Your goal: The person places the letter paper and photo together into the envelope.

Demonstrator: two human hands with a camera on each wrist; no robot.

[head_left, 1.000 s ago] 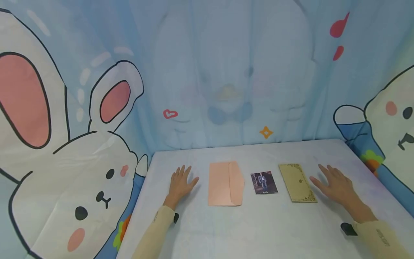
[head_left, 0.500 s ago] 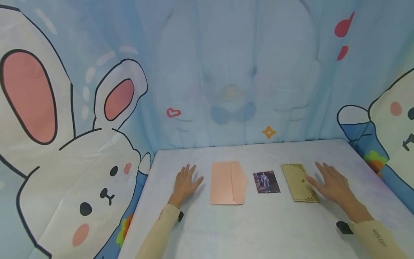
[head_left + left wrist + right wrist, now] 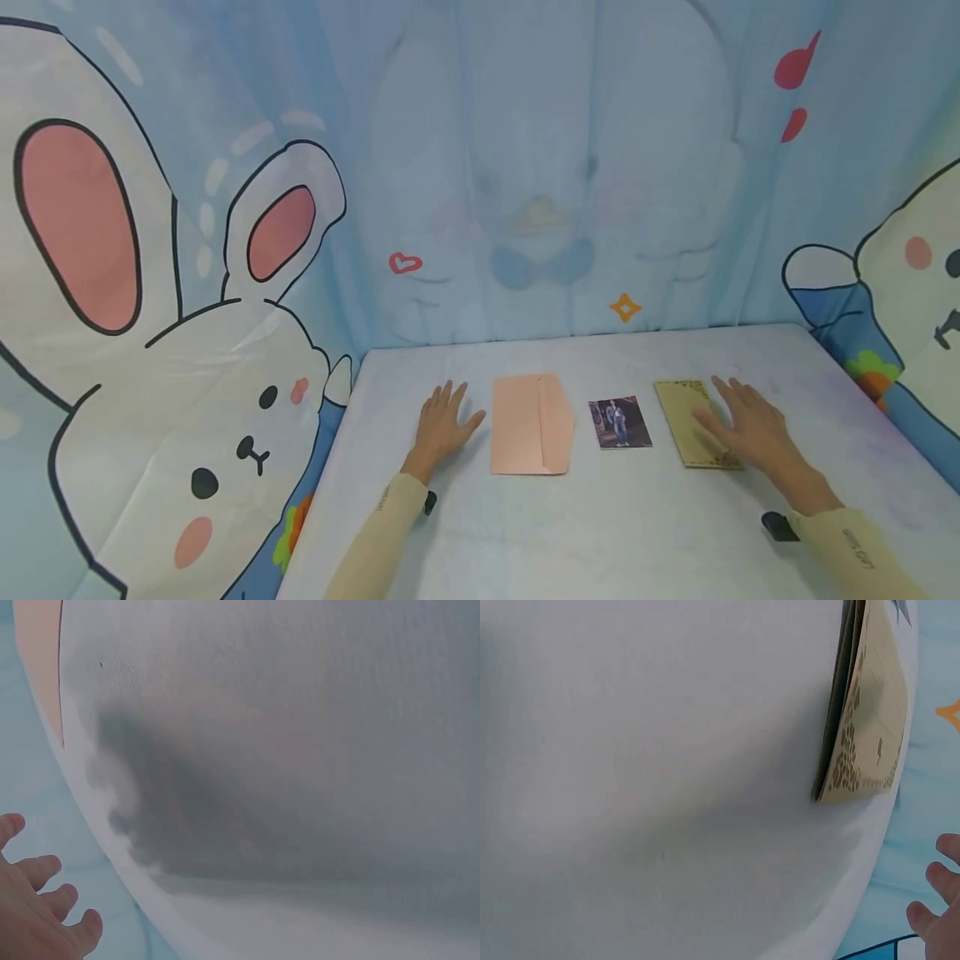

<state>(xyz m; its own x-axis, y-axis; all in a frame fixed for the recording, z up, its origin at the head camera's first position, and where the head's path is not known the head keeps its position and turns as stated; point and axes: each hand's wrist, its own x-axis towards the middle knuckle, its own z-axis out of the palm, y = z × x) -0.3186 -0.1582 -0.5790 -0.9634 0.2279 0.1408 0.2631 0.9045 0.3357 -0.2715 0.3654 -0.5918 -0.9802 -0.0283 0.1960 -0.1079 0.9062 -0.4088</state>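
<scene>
A peach envelope (image 3: 517,425) lies on the white-covered table, its flap on the right side. To its left hovers my left hand (image 3: 441,429), fingers spread and holding nothing, its shadow falling on the cloth in the left wrist view. Right of the envelope is a small photo (image 3: 620,422) of a standing person. Beside that lies a gold card (image 3: 681,417) with a dark ornamental border; the right wrist view shows its folded layers slightly apart at the edge. My right hand (image 3: 753,433) is over the card's right side, fingers extended, thumb overlapping the card in the head view.
The white tablecloth (image 3: 585,533) covers the table up to a pale blue curtain (image 3: 540,167) behind it. A large printed rabbit (image 3: 225,417) fills the left side, and another printed animal (image 3: 915,333) is at the right. A dark wrist camera (image 3: 780,527) sits under the right cuff.
My right hand has moved left from beside the gold card to partly over it. My left hand has shifted a little right, closer to the envelope. The items on the table stay put.
</scene>
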